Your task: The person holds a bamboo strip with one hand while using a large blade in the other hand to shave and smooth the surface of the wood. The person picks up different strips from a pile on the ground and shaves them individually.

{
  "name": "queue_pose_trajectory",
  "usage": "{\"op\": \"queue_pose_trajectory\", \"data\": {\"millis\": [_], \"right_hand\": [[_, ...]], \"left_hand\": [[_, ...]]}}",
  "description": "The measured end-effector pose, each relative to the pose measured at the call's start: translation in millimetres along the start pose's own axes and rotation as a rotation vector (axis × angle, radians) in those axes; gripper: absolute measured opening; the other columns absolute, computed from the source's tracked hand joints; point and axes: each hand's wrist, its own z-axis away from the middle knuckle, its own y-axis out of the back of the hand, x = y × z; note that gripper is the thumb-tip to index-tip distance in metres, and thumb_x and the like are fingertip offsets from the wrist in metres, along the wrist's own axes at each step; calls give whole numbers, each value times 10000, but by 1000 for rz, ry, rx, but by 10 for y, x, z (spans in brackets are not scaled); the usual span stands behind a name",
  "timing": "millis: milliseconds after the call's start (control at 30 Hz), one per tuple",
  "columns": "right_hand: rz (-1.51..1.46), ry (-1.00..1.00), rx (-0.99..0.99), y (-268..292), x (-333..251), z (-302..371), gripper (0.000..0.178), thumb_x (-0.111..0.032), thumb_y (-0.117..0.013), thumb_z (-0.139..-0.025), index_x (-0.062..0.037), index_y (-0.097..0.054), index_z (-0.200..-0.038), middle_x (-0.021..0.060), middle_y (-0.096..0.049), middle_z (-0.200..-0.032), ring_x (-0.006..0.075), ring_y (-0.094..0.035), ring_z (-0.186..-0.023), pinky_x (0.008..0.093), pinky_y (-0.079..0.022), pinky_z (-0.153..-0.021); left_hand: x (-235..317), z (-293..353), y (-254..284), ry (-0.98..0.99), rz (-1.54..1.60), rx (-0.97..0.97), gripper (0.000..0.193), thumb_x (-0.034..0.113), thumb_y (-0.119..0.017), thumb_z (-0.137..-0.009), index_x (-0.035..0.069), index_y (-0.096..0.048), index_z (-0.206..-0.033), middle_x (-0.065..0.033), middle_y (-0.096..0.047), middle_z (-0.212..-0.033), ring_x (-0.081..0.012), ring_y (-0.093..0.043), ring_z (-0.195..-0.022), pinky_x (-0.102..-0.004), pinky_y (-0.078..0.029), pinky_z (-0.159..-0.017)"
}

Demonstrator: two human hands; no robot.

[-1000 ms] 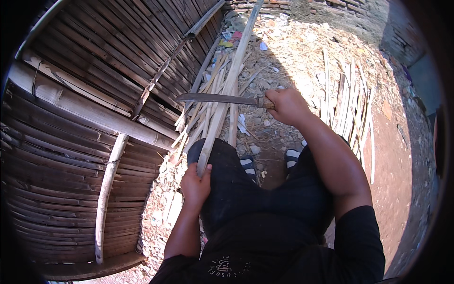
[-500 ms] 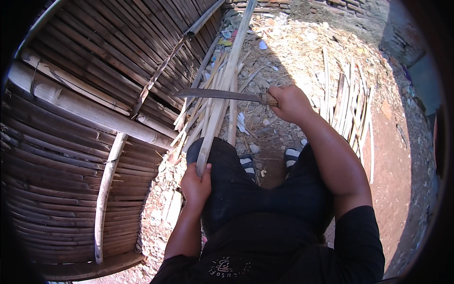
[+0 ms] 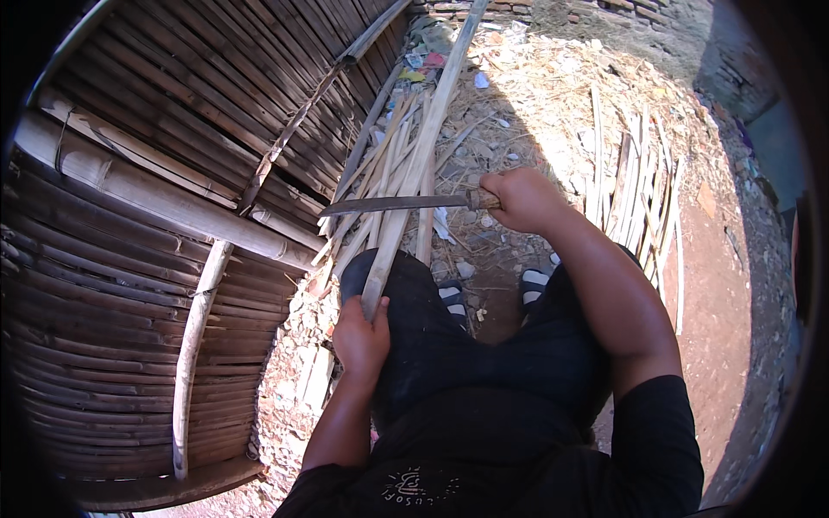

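Observation:
My left hand (image 3: 363,335) is closed around the near end of a long pale bamboo strip (image 3: 418,164). The strip lies over my left thigh and runs away from me toward the far brick wall. In my right hand (image 3: 521,204) is the wooden handle of a machete (image 3: 393,205). Its long dark blade points left and crosses the strip a little beyond my knee. Whether the blade's edge touches the strip, I cannot tell. Part of the handle is hidden by my fingers.
A slatted bamboo wall (image 3: 112,319) with poles stands close on my left. Several loose strips (image 3: 380,186) lie beside it under the held one. Another pile of split strips (image 3: 635,177) lies on the right. Rubble and litter cover the ground up to the brick wall (image 3: 596,19).
The machete has come nearer to me along the strip, with my right hand slightly lower. The strip's far end has shifted a little to the right.

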Motion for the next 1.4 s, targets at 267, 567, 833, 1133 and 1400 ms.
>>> {"op": "queue_pose_trajectory", "data": {"millis": [267,567,833,1133,1400], "right_hand": [[13,111,-49,-57,-146,-51,311,-157,-761,-743,-92,-616,-1010,165,-678,-804,413,-693,-840,536,-547,-746],[-28,114,20,-45,-90,10,302,-165,-771,-737,-92,-613,-984,159,-663,-789,420,-682,-815,541,-535,-753],[-68,-11,-3,2,-7,-22,285,-149,-761,-731,-81,-617,-967,162,-665,-799,420,-681,-817,533,-530,-754],[-24,167,49,-11,-77,32,275,-171,-769,-740,-90,-615,-953,139,-673,-810,392,-694,-820,531,-531,-746],[-105,56,109,-19,10,-26,270,-169,-776,-731,-126,-619,-947,82,-668,-813,335,-679,-802,464,-497,-821]], "left_hand": [[-127,5,-58,-38,25,4,464,407,-740,-950,-37,-672,-1067,-256,-705,-876,-454,-697,-790,-526,-543,-696],[-71,-32,5,-6,45,-50,482,409,-750,-942,-51,-679,-1070,-266,-706,-869,-457,-702,-802,-522,-547,-715],[-160,-44,-29,-96,47,-7,479,403,-753,-940,-48,-682,-1082,-268,-709,-860,-459,-704,-792,-522,-548,-711],[-58,-115,104,11,154,-136,461,424,-747,-949,-18,-695,-1069,-241,-705,-791,-433,-711,-753,-484,-540,-679],[-229,-100,238,112,440,-398,446,413,-807,-921,-8,-663,-950,-78,-647,-719,-162,-589,-661,-348,-495,-632]]}}
